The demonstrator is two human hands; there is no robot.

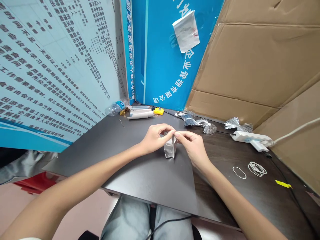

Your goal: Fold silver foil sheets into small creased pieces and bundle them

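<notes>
A small silver foil pouch (170,149) stands upright on the dark table, its top edge pinched between both hands. My left hand (158,136) is closed on the pouch's upper left side, thumb and index finger together. From the right, my right hand (192,143) pinches the top corner, its thumb and index fingertips touching those of the left hand. The lower part of the pouch hangs down between the hands, creased, with its bottom at the tabletop.
At the back stand a plastic bottle (117,108), silver packets (141,114), a yellow cutter (158,111) and bundles of silver ties (209,127). To the right are a white power strip (252,136), white rings (257,169), yellow tape (283,184) and a black cable (287,180).
</notes>
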